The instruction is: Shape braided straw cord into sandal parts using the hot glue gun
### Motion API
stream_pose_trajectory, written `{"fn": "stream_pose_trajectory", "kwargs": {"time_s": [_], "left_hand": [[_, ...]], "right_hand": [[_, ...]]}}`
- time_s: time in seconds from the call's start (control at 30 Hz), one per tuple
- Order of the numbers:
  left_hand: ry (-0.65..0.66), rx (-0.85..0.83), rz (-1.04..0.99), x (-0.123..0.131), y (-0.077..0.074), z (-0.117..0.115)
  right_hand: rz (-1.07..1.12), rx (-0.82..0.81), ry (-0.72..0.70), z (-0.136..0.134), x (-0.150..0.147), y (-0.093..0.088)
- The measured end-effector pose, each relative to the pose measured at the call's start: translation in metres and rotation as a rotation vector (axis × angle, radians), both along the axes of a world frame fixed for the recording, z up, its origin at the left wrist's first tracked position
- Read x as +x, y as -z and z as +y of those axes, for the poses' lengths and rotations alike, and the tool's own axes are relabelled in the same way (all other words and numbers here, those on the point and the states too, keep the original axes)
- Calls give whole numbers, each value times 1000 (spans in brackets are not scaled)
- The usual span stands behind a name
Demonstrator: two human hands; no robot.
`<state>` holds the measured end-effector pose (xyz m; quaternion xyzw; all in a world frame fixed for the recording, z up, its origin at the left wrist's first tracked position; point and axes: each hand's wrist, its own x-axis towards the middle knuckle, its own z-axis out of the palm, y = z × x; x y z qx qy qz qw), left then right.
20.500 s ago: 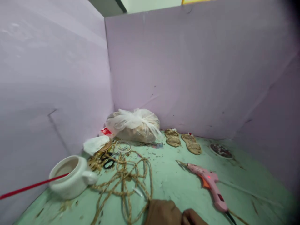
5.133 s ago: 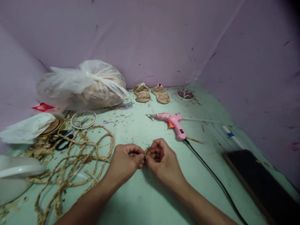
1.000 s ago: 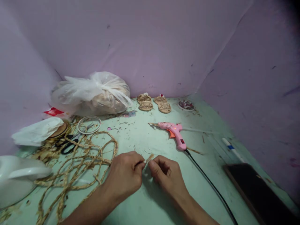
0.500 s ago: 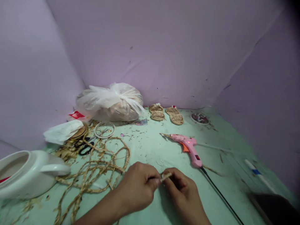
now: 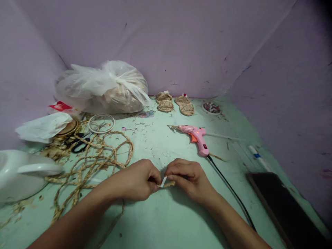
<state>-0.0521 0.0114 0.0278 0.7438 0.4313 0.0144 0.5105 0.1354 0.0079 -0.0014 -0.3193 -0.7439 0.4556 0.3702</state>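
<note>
My left hand (image 5: 141, 181) pinches the braided rope close to its short end (image 5: 170, 184), which pokes out to the right past the fingertips. A narrow white strip (image 5: 163, 182) crosses the rope at a slant, its upper end between the closed thumb and finger of my right hand (image 5: 190, 178). What the strip is made of I cannot tell. More of the braided rope (image 5: 115, 158) lies in loose loops left of my hands. Beyond my right hand a pink glue gun (image 5: 201, 138) rests on its wire stand, a small light glowing on it.
Scissors (image 5: 80, 146), a white ring (image 5: 113, 125) and a white pot (image 5: 18, 186) stand or lie at left. Behind are a tied plastic bag (image 5: 111, 88), two woven slippers (image 5: 165, 105) and a small dish (image 5: 211, 108). A black phone-like slab (image 5: 285, 207) and the gun's cord (image 5: 230, 186) are at right.
My view has shifted, so the table things appear higher and farther left. The rope end and white strip show more clearly between my hands, the strip now angled across the rope.
</note>
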Motion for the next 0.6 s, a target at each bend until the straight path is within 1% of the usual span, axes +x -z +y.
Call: {"fn": "stream_pose_trajectory", "kwargs": {"time_s": [0.07,0.13,0.23,0.3,0.37,0.43,0.47,0.5,0.6], "left_hand": [[0,-29,66,1,-2,0],[-56,-37,117,3,-1,0],[-167,-26,140,4,2,1],[-226,-23,128,4,5,2],[-278,-16,88,4,8,4],[-345,-11,24,3,8,7],[-386,-21,-13,4,8,8],[-430,-38,-51,4,6,9],[-554,-141,-161,4,0,12]], "right_hand": [[-28,25,-44,-1,2,-5],[-86,74,-52,-3,3,-11],[-178,247,-14,-7,3,-18],[-224,374,43,-11,2,-18],[-221,436,174,-14,0,-15],[-160,402,312,-16,-2,-12],[-125,362,347,-17,-2,-11],[-99,319,351,-17,-3,-10],[-86,235,262,-18,-3,-9]]}}
